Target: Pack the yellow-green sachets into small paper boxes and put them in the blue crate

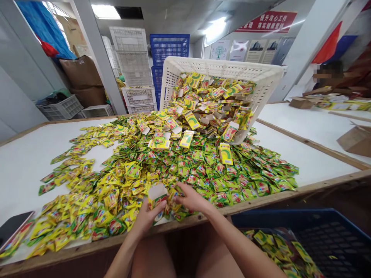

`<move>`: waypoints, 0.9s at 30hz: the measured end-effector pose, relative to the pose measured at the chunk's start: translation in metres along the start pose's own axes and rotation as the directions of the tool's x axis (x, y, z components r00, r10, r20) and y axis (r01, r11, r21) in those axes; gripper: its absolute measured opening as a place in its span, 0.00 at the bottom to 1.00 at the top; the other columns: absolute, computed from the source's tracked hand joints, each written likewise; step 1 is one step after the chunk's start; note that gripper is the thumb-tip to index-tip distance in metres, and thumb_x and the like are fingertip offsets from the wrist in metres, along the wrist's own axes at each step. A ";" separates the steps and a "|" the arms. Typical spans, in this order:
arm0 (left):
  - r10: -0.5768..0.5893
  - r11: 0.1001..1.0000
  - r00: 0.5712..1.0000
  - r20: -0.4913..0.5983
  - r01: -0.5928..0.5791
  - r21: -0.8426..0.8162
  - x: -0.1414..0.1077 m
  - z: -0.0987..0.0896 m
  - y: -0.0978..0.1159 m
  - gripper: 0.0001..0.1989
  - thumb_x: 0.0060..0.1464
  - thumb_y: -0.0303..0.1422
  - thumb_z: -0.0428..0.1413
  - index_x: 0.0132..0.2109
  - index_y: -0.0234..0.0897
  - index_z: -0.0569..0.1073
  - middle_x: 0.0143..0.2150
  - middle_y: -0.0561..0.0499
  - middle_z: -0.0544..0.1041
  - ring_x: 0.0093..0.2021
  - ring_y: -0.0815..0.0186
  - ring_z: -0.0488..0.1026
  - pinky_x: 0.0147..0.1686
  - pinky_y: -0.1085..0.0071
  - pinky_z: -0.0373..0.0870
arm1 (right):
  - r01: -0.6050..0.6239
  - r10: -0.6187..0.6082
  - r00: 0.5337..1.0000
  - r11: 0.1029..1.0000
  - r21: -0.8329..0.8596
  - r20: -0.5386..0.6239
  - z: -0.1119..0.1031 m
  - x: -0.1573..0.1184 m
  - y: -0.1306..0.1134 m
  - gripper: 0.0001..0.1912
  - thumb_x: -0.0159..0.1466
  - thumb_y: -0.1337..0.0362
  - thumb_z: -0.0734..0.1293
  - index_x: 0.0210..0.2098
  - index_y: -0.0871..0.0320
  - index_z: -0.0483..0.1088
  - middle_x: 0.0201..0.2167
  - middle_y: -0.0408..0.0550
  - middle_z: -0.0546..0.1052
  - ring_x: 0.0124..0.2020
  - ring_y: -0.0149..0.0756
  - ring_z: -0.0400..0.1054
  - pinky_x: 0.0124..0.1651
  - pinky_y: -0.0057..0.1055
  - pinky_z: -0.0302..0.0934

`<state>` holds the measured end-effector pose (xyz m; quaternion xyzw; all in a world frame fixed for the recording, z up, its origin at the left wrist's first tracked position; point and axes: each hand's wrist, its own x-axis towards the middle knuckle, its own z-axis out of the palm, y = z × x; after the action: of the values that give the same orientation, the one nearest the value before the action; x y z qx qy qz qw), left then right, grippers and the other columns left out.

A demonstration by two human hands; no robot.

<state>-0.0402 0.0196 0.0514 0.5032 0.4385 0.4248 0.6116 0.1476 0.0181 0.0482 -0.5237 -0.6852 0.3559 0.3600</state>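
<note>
My left hand (148,216) is closed around a small yellow-green carton (158,199), whose white top flap stands up. Just to its right, my right hand (189,197) has its fingers curled on a shiny yellow sachet (171,194) near the table's front edge; the fingertips are partly hidden. Around both hands lies a wide heap of sachets, yellow ones (111,199) towards the left and green ones (220,185) towards the right. More cartons (187,139) lie over the back of the heap, their ends partly raised.
A white plastic crate (268,73) lies tipped towards me, spilling cartons onto the white table (17,162). A phone (14,227) lies at the left front. Below the wooden edge at right, a blue basket (313,220) holds sachets. A person (329,75) is at the far right.
</note>
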 end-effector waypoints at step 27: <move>0.023 0.995 0.957 0.290 -0.049 0.085 0.016 0.012 -0.024 0.12 0.45 0.36 0.59 0.36 0.33 0.71 0.24 0.55 0.71 0.24 0.69 0.66 0.27 0.74 0.64 | 0.228 -0.228 0.949 0.973 -0.028 -0.217 0.003 0.008 -0.031 0.02 0.61 0.66 0.61 0.35 0.58 0.64 0.29 0.43 0.69 0.30 0.32 0.62 0.32 0.25 0.55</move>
<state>-0.0224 0.0293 0.0272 0.5951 0.3543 0.3376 0.6375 0.1286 0.0196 0.0745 -0.4773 -0.6978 0.2514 0.4712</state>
